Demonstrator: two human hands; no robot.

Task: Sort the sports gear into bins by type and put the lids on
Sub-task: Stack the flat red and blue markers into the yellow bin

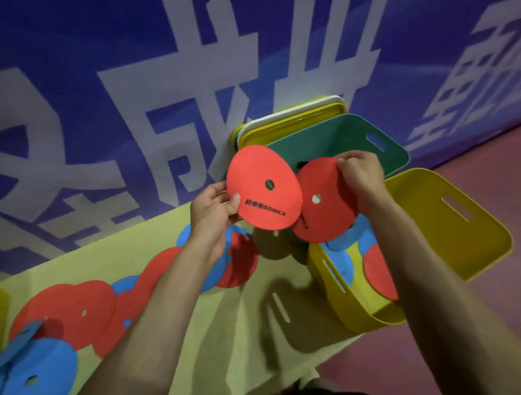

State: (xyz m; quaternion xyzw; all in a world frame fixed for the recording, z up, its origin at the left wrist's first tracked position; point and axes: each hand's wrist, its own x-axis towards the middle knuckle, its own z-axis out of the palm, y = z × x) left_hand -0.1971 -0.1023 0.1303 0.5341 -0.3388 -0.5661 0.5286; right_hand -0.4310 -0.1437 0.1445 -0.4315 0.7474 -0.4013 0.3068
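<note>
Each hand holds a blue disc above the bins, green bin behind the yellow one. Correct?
The discs are red, not blue. In the head view the left hand holds the printed red disc, the right hand the other red disc; the green bin is behind the yellow bin.

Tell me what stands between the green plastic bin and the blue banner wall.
In the head view, flat yellow and white plastic lids stand there, stacked on edge.

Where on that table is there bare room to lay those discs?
Bare: the yellow-green tabletop, near middle, between the overlapping red and blue flat discs on the left and the yellow plastic bin on the right; a strip along the blue banner. Crowded: that disc row and the bin corner.
</note>
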